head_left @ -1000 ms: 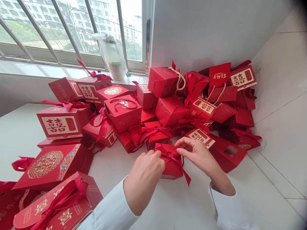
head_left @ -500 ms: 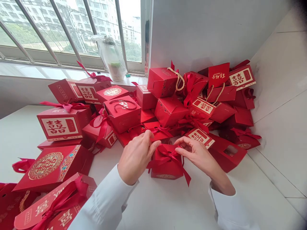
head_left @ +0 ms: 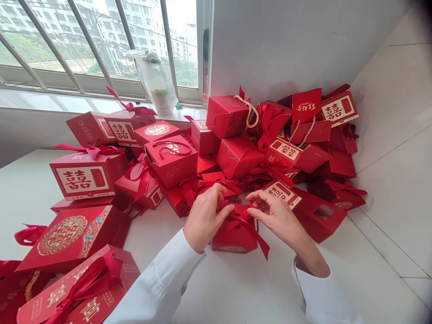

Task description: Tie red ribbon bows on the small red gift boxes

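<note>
Near six o'clock, your left hand point(head_left: 205, 220) has moved to ten o'clock of the red gift box point(head_left: 234, 240).
Both hands stay narrow at its satin bow point(head_left: 241, 219), your right fingertips point(head_left: 258, 211) beside it; what they grip, you cannot tell.

White counter point(head_left: 236, 288) under red gift boxes point(head_left: 172, 163)

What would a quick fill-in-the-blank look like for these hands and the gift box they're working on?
The left hand and the right hand are both at the ribbon of a gift box whose colour is ____. The left sleeve is ____. A plastic bag stands on the window ____.

Missing words: red; white; sill.
</note>
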